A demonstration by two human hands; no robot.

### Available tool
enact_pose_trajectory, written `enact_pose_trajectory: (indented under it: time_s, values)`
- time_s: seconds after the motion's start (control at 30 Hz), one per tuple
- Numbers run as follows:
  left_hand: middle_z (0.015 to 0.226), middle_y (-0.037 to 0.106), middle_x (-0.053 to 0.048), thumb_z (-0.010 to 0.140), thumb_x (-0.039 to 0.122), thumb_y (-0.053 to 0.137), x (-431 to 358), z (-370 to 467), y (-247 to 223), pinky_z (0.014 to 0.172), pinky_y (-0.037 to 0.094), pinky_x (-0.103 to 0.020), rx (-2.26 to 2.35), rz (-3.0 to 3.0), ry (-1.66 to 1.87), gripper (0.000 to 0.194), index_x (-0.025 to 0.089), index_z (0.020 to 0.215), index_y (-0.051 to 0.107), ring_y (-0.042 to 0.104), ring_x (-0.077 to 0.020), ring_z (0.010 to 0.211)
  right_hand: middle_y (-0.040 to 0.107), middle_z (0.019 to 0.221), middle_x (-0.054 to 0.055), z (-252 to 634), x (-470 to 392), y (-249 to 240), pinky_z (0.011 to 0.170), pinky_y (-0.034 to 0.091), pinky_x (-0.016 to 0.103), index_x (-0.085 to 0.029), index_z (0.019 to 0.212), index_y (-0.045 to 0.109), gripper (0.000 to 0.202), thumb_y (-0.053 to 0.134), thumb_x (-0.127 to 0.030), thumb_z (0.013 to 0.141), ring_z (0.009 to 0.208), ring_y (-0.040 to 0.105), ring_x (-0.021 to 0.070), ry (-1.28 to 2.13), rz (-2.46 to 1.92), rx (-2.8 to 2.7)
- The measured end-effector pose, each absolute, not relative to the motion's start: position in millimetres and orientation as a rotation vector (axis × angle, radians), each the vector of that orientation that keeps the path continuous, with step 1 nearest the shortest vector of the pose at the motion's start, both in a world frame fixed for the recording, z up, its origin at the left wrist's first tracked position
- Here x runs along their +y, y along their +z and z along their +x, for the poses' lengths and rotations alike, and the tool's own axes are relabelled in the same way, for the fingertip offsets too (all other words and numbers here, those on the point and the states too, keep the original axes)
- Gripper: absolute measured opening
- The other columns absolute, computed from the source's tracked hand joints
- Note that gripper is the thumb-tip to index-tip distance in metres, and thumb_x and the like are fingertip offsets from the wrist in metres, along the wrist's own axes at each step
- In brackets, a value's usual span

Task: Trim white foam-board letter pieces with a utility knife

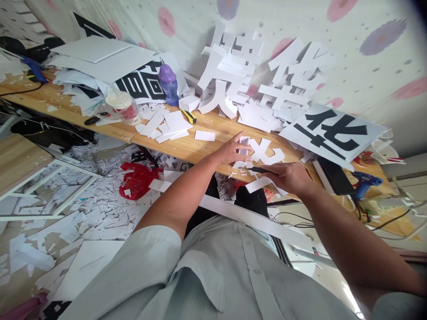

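My left hand (230, 151) is at the front part of the wooden table, its fingers curved around a small upright white board piece (244, 142). Beside that piece lies a white cut-out character (267, 152). In the fist of my right hand (292, 176) is a slim black pointed tool (259, 170), its tip directed left, just below my left fingers. Whether it is a knife or tweezers I cannot tell. Small white scraps (239, 172) lie near its tip. A curled white strip (258, 183) is under my right hand, at the table edge.
A long white strip (247, 216) lies across my lap. White cut-out characters (230, 66) lean against the wall. A purple bottle (169, 84), a yellow cutter (189, 116) and a cup (123, 106) stand or lie leftward. A blue glue gun (365, 184) and a black phone-like slab (336, 175) are rightward.
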State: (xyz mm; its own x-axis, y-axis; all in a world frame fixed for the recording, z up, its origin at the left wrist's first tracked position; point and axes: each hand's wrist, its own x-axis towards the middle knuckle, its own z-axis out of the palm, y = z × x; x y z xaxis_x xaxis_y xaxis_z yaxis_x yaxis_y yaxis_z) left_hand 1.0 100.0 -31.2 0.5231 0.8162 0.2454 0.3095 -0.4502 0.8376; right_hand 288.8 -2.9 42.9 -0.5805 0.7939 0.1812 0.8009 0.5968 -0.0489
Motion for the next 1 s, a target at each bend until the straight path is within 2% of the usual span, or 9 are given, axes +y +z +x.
enact_pose_trajectory:
  time_s: [0.3, 0.53, 0.8, 1.0]
  values:
    - [0.188, 0.017, 0.004, 0.080, 0.048, 0.093, 100, 0, -31, 0.138, 0.029, -0.045, 0.906, 1.997, 0.834, 0.046, 0.033, 0.122, 0.085, 0.026, -0.0341, 0.171, 0.088, 0.100, 0.000, 290, -1, 44, 0.062, 0.046, 0.031, -0.041, 0.133, 0.084, 0.032, 0.066, -0.041, 0.106, 0.077, 0.077, 0.0208, 0.013, -1.325, -2.651]
    - [0.188, 0.013, 0.001, 0.081, 0.045, 0.094, 99, 1, -31, 0.138, 0.030, -0.047, 0.900, 1.982, 0.837, 0.045, 0.031, 0.123, 0.085, 0.026, -0.0366, 0.171, 0.088, 0.101, 0.001, 293, 2, 39, 0.064, 0.048, 0.031, -0.039, 0.133, 0.084, 0.033, 0.067, -0.040, 0.105, 0.075, 0.076, 0.0204, 0.089, -1.334, -2.637]
    - [0.188, 0.015, 0.002, 0.085, 0.042, 0.092, 99, 0, -32, 0.136, 0.032, -0.047, 0.872, 2.007, 0.844, 0.041, 0.031, 0.123, 0.084, 0.029, -0.0349, 0.170, 0.088, 0.099, 0.000, 298, -1, 40, 0.061, 0.046, 0.031, -0.037, 0.136, 0.083, 0.035, 0.068, -0.038, 0.105, 0.072, 0.074, 0.0195, 0.188, -1.341, -2.627]
    - [0.189, 0.011, 0.000, 0.083, 0.045, 0.094, 100, 1, -35, 0.135, 0.037, -0.049, 0.887, 1.980, 0.853, 0.044, 0.032, 0.124, 0.085, 0.030, -0.0374, 0.169, 0.088, 0.102, 0.002, 306, 2, 43, 0.063, 0.046, 0.031, -0.034, 0.133, 0.085, 0.034, 0.072, -0.038, 0.102, 0.071, 0.072, 0.0192, 0.218, -1.372, -2.630]
